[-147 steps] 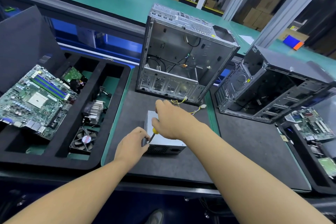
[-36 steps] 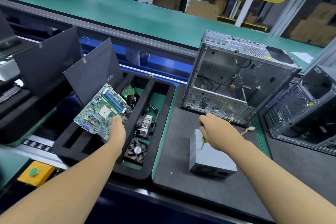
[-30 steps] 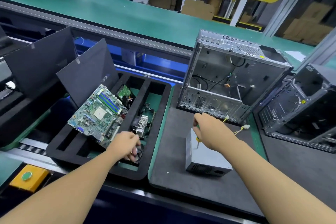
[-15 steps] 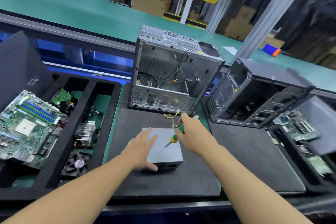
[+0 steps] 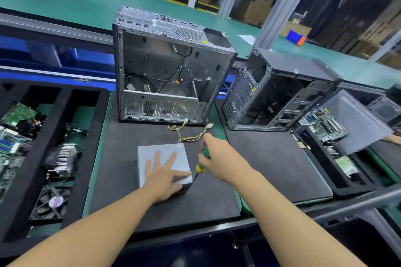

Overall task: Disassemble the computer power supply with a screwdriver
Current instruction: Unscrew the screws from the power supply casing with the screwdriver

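- A black-matted tabletop (image 5: 121,191) is carrying the job. Its soft surface is probably stopping metal parts from sliding.
- An emptied silver computer case (image 5: 173,67) is standing upright at the back of the mat, with its open side facing the worker and well clear of the work.
- The grey power supply (image 5: 165,148) is lying flat mid-mat in front of the case, its near right corner turned toward the worker for access.
- The left hand (image 5: 165,178) is pressing down on the unit's top with fingers spread flat, apparently bracing it against the turning force.
- The right hand (image 5: 221,158) is wrapping round the tool's handle, gripping it at a slant.
- The green-and-yellow screwdriver (image 5: 201,167) is angling down to that near right corner. Whether its tip is sitting in a screw is hard to tell, the spot being dark.
- Yellow-and-black wires (image 5: 193,136) are trailing loose from the unit's far edge toward the case, out of the tool's way.
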